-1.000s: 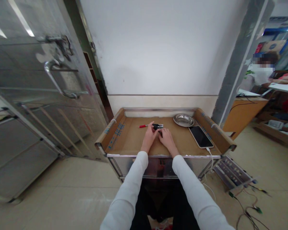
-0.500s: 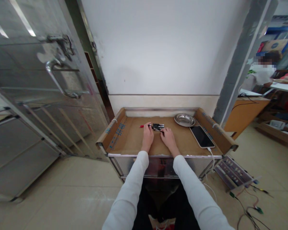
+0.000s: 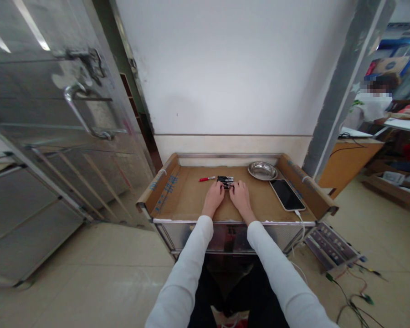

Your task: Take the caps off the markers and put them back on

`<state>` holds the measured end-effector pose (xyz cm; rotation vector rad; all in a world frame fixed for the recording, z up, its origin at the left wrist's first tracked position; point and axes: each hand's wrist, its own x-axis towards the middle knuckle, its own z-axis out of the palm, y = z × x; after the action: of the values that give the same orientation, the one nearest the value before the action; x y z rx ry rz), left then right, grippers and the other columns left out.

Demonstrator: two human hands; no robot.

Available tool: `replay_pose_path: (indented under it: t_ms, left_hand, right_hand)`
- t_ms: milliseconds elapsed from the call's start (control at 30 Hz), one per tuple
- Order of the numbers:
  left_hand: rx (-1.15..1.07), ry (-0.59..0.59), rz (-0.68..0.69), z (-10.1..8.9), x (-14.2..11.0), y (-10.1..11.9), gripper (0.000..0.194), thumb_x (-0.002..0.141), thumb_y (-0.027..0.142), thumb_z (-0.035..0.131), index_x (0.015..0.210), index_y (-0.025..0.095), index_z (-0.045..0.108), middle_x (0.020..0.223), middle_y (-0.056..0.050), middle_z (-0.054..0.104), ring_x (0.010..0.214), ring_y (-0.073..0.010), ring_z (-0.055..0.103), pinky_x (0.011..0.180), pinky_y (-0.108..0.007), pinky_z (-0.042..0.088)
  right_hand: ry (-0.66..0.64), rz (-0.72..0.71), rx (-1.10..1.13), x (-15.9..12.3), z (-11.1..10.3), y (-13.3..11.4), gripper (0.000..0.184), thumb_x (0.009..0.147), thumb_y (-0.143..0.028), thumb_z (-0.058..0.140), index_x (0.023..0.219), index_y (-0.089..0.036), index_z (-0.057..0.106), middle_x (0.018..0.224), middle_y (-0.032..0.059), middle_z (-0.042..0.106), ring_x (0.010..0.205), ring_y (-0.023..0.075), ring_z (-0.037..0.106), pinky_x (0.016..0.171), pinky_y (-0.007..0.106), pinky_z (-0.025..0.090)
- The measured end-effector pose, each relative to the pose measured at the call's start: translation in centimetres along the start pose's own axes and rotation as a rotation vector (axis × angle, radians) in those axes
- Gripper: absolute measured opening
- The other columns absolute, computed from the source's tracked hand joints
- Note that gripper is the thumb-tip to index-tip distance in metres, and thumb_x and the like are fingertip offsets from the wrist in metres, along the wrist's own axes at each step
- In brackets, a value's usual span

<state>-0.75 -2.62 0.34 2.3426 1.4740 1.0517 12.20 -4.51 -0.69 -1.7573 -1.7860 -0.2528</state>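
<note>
Several black pens (image 3: 225, 178) lie side by side in a small group on the cardboard-lined cart top (image 3: 184, 200). At the near side of this group, my left hand (image 3: 214, 198) has its curled fingers on the left end of a black pen. My right hand (image 3: 239, 197) is closed at the right end of the same pen, with the fingertips partly hidden. A red-capped pen (image 3: 207, 179) lies apart, just beyond my left hand.
A round metal dish (image 3: 263, 171) stands at the back right of the cart. Near it lies a phone (image 3: 287, 195) with a white cable (image 3: 301, 222). Raised cardboard sides edge the cart. A device (image 3: 335, 246) and wires are on the floor; a person (image 3: 374, 107) sits far right.
My left hand has moved right and nearer to me, uncovering the red-capped pen. My right hand has shifted slightly, and the two hands are closer together at the black pens.
</note>
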Motion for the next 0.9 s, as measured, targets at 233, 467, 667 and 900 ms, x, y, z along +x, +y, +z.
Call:
replay_pose_path:
  t_ms: [233,467,667,900]
  left_hand:
    - [0.012,-0.018,-0.020,0.16,-0.14,-0.43,0.011,0.088,0.014,0.047,0.096,0.018,0.054,0.104,-0.009,0.055,0.096,-0.0188,0.060,0.088,-0.034,0.049]
    - [-0.024,0.041,-0.073,0.71,0.15,-0.56,0.016,0.087,0.008,0.044,0.099,0.016,0.052,0.109,-0.010,0.051,0.098,-0.0180,0.060,0.091,-0.035,0.048]
    - [-0.028,0.076,-0.046,0.46,0.11,-0.23,0.018,0.087,0.007,0.041,0.100,0.016,0.049,0.110,-0.011,0.050,0.100,-0.0180,0.059,0.090,-0.035,0.048]
    - [0.063,-0.044,0.024,-0.19,0.02,0.01,0.012,0.084,0.012,0.050,0.095,0.017,0.053,0.103,-0.009,0.053,0.093,-0.0189,0.060,0.086,-0.034,0.049]
  right_hand:
    - [0.006,-0.051,0.059,0.05,0.04,-0.02,0.021,0.087,-0.016,0.043,0.099,-0.015,0.061,0.100,0.0105,0.058,0.095,0.0216,0.049,0.084,0.032,0.037]
    - [-0.047,-0.093,0.089,0.02,0.12,-0.01,0.020,0.086,-0.017,0.047,0.100,-0.017,0.061,0.104,0.0098,0.058,0.098,0.0222,0.050,0.085,0.033,0.036]
    - [-0.065,-0.086,0.075,-0.07,0.28,0.19,0.018,0.086,-0.017,0.048,0.098,-0.018,0.060,0.103,0.0092,0.058,0.098,0.0218,0.050,0.084,0.032,0.035]
    - [-0.061,-0.014,-0.017,-0.19,0.32,0.21,0.015,0.087,-0.020,0.049,0.095,-0.018,0.061,0.101,0.0096,0.058,0.097,0.0222,0.049,0.082,0.032,0.034]
